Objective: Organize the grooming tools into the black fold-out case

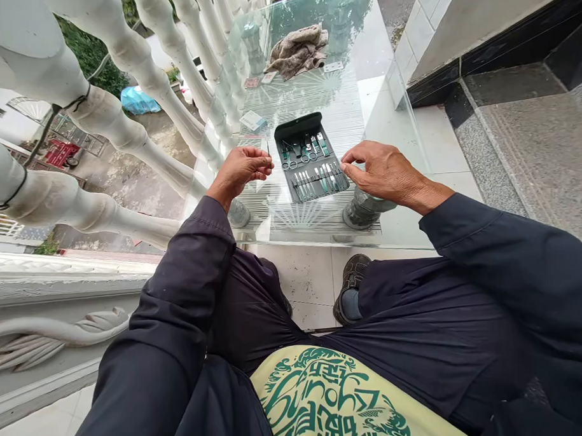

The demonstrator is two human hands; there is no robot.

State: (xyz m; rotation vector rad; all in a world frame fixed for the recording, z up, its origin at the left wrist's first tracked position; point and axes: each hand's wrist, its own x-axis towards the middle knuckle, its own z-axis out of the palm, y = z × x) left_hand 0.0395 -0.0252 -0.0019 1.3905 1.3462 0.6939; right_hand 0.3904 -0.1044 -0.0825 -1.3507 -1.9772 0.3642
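An unfolded dark manicure case (312, 163) lies on the glass table, its two rows filled with small metal tools, among them scissors and nail clippers with green parts. Left of the case, my left hand (244, 169) is closed, pinching a thin, dark, slender tool (268, 146) that points up; its exact kind is too small to make out. My right hand (387, 173) reaches in from the right, thumb and forefinger closed at the case's right edge, which they appear to grip. The other fingers of that hand are curled and partly hidden.
The glass table (396, 230) also bears a small white and blue box (253, 121), a crumpled brown cloth (298, 51) and several cards at the far end. White balusters (125, 122) line the left side. Stone steps (531, 127) rise at the right.
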